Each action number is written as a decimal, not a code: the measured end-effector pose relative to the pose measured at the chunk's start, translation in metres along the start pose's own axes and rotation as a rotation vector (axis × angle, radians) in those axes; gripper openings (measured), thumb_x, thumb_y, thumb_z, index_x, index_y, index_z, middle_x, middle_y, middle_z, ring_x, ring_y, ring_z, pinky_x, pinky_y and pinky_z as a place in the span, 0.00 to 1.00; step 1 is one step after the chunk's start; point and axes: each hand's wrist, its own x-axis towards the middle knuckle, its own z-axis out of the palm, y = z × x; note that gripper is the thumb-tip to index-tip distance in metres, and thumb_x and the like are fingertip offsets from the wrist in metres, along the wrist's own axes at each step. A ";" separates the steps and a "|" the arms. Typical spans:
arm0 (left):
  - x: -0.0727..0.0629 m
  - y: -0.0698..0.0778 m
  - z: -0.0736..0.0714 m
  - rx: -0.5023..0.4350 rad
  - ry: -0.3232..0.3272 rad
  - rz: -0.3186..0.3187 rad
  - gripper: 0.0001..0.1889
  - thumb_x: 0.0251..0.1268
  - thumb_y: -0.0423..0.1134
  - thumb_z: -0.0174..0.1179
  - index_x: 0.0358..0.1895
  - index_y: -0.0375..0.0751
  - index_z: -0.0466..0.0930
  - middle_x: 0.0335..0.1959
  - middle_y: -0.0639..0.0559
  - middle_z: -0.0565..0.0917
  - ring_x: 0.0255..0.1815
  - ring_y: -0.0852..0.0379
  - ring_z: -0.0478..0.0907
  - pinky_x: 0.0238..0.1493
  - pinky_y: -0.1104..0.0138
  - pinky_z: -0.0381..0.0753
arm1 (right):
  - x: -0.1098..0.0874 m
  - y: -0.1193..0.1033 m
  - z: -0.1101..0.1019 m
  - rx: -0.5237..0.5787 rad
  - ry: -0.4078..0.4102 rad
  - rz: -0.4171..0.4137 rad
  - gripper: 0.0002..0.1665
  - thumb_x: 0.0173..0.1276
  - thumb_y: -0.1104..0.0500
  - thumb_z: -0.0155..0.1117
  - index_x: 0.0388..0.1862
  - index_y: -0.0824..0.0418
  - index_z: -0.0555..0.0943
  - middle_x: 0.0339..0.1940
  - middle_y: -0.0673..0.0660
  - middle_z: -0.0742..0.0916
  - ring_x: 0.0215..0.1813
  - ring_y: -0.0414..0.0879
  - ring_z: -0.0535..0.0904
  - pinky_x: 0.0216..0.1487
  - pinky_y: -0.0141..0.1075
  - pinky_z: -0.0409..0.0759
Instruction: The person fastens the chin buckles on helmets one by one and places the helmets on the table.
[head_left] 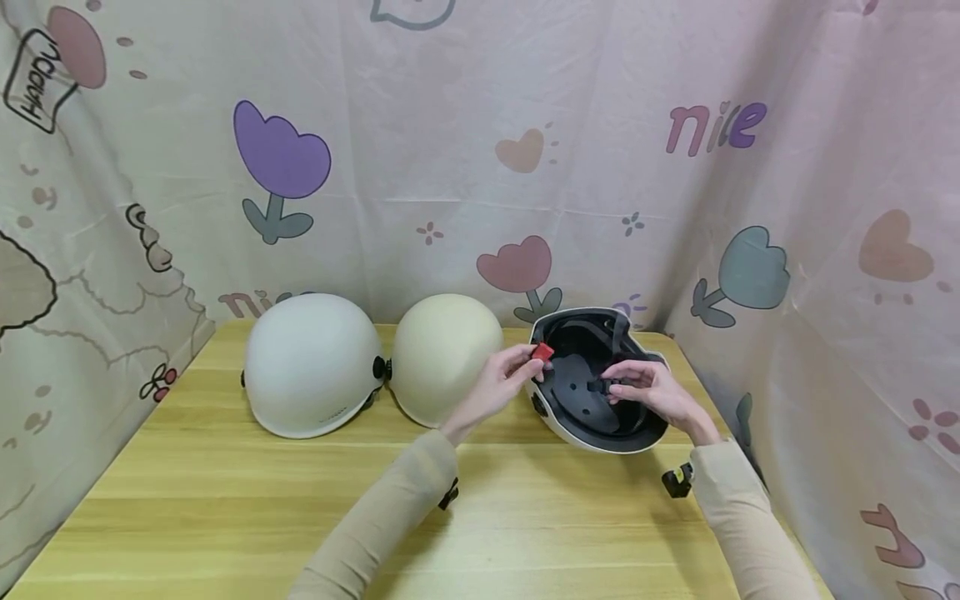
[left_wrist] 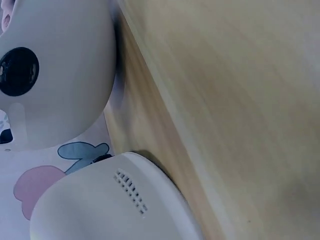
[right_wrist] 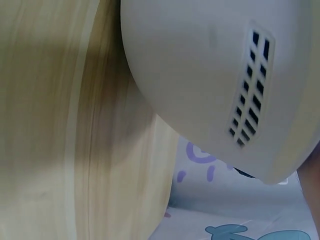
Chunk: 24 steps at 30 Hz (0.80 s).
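On the right of the table an upturned helmet (head_left: pixel 553 423) lies with its black padded inside facing me. My left hand (head_left: pixel 491 385) is at its left rim and pinches a red buckle piece (head_left: pixel 543 352) between thumb and fingers. Over the helmet's opening, my right hand (head_left: pixel 660 392) pinches a black buckle end (head_left: pixel 602 386) of the chin strap. The two pieces are apart. In the right wrist view the pale shell (right_wrist: pixel 200 75) with slanted vents fills the upper right. Only a bit of the left fingers (left_wrist: pixel 6 17) shows in the left wrist view.
A white helmet (head_left: pixel 311 367) and a cream helmet (head_left: pixel 442 354) sit dome up, side by side, left of the upturned one. Wooden table (head_left: pixel 225 517) extends in front of them. A printed curtain (head_left: pixel 420 125) hangs close behind and along the sides.
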 end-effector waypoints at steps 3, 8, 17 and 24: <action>0.001 0.002 0.003 0.084 -0.058 0.030 0.13 0.77 0.38 0.54 0.56 0.35 0.79 0.36 0.41 0.87 0.38 0.59 0.82 0.39 0.71 0.78 | -0.002 0.003 -0.001 0.013 0.000 -0.004 0.17 0.71 0.68 0.63 0.55 0.77 0.76 0.42 0.43 0.90 0.40 0.42 0.89 0.47 0.34 0.89; 0.002 0.004 0.007 0.225 -0.154 0.081 0.12 0.79 0.40 0.51 0.52 0.37 0.78 0.31 0.47 0.85 0.29 0.56 0.75 0.31 0.74 0.67 | -0.003 0.004 -0.001 0.082 -0.012 -0.039 0.11 0.70 0.70 0.62 0.51 0.67 0.81 0.41 0.45 0.90 0.38 0.41 0.89 0.46 0.34 0.89; 0.008 0.005 0.007 0.277 -0.252 -0.006 0.11 0.78 0.41 0.54 0.47 0.37 0.80 0.27 0.51 0.77 0.22 0.65 0.68 0.28 0.76 0.68 | -0.001 -0.001 0.004 0.205 -0.062 -0.068 0.13 0.71 0.74 0.59 0.49 0.63 0.83 0.38 0.47 0.91 0.38 0.39 0.88 0.46 0.34 0.89; 0.009 0.003 0.005 0.314 -0.243 -0.009 0.09 0.74 0.41 0.59 0.45 0.39 0.83 0.30 0.53 0.78 0.30 0.64 0.69 0.34 0.76 0.68 | 0.001 -0.012 0.009 0.188 -0.091 -0.054 0.13 0.70 0.72 0.61 0.48 0.61 0.84 0.40 0.48 0.90 0.39 0.39 0.89 0.47 0.34 0.89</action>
